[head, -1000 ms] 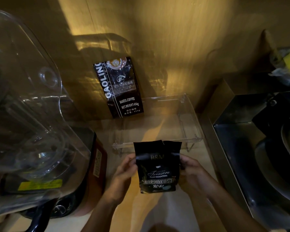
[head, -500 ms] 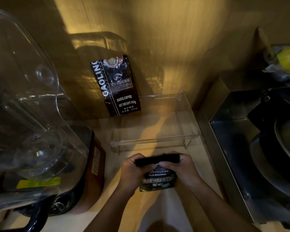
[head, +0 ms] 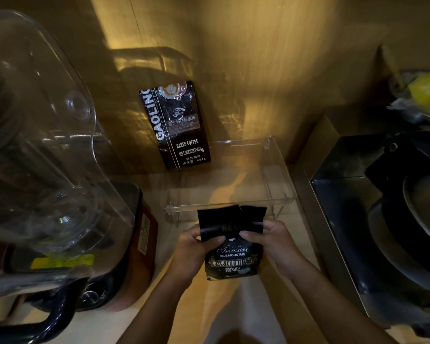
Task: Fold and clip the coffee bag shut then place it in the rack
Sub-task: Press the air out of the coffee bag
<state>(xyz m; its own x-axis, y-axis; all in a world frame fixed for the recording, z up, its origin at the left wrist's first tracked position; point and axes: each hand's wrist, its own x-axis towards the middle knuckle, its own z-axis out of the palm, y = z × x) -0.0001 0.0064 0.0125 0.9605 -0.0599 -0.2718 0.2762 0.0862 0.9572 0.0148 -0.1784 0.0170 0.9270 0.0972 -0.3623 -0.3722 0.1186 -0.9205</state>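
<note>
A small black coffee bag [head: 233, 254] labelled "Treasure Blue Mountain" stands upright on the wooden counter, its top flap raised and unfolded with a notch in the upper edge. My left hand [head: 193, 249] grips its left side and my right hand [head: 273, 242] grips its right side, thumbs pressed on the front just below the flap. Directly behind the bag stands the clear acrylic rack [head: 278, 194], with a larger black "Gaoling" coffee bag [head: 176, 125] leaning against the wall at its back left. No clip is visible.
A large clear blender jar [head: 42, 150] on a dark base [head: 134, 256] fills the left side. To the right are a metal box [head: 333, 199] and dark cookware [head: 412, 219]. A yellow object [head: 426, 89] sits at far right.
Half a second ago the bag's top was folded down under both hands. Now the flap stands up again, unfolded, and my hands grip the bag's sides lower down.
</note>
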